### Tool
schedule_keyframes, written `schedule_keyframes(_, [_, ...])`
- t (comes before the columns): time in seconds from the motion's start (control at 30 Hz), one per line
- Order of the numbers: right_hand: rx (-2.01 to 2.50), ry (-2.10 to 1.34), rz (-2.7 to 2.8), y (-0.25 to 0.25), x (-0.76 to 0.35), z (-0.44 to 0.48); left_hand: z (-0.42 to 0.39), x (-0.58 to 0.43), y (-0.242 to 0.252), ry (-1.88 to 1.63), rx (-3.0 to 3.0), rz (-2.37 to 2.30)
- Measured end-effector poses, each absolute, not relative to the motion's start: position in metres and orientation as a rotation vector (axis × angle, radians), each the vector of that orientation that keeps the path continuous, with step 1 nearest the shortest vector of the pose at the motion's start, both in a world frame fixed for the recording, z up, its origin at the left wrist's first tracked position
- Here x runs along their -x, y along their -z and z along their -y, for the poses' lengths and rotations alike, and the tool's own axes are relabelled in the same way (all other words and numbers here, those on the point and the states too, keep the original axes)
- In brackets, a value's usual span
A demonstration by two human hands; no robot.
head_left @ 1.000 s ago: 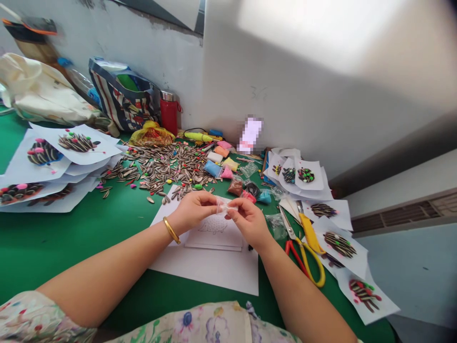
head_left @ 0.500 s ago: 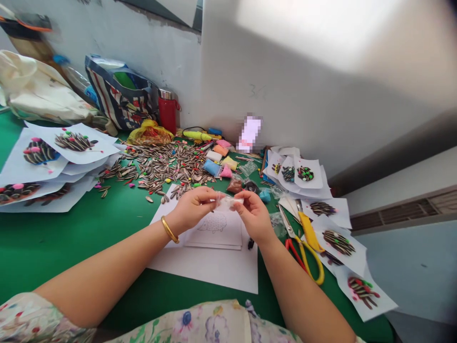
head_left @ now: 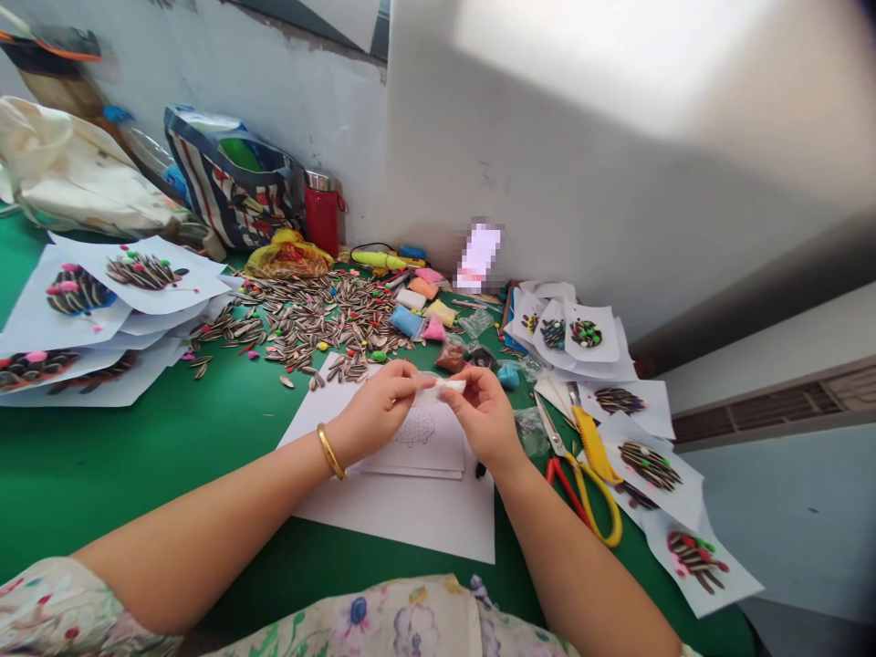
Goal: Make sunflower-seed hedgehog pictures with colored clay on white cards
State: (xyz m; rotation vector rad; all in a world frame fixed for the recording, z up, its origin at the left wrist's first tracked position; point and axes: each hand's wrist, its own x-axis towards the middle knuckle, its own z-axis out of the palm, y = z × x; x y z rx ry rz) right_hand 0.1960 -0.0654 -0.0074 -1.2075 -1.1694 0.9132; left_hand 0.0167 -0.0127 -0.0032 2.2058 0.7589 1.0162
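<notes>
My left hand (head_left: 375, 409) and my right hand (head_left: 484, 412) meet over the green table, both pinching a small clear plastic bag (head_left: 438, 389) with something white inside. A gold bangle (head_left: 331, 451) sits on my left wrist. Under the hands lies a small white sheet with an outline drawing (head_left: 419, 432), on top of a larger white paper (head_left: 403, 507). A wide heap of striped sunflower seeds (head_left: 307, 319) spreads just beyond my hands.
Small coloured clay packets (head_left: 425, 308) lie behind the seeds. Scissors with yellow and red handles (head_left: 581, 474) rest right of my right wrist. Finished seed pictures on paper lie at the left (head_left: 102, 292) and right (head_left: 650, 465). Bags (head_left: 233, 187) and a red flask (head_left: 323, 219) stand against the wall.
Both hands kept their pinch on the little bag and shifted only slightly; the bag now shows a white lump near my right fingertips.
</notes>
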Motion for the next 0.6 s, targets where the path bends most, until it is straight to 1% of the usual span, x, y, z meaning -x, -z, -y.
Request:
schedule_keyframes(0.2, [1.285,-0.831,1.226,0.0116,-0.1963,0.0664,0.0186,-0.0202,0.0021,-0.939,-2.216,-0.714])
schedule_keyframes(0.47, [1.211,-0.903,1.222,0.0079,-0.1977,0.0668,0.0112,-0.0118,-0.0035,-1.041,-2.160,-0.885])
schedule_keyframes(0.6, [1.224,-0.869,1.279,0.0097,-0.1999,0.0666,0.0113,-0.0124,-0.0004,-1.051,-2.113,-0.887])
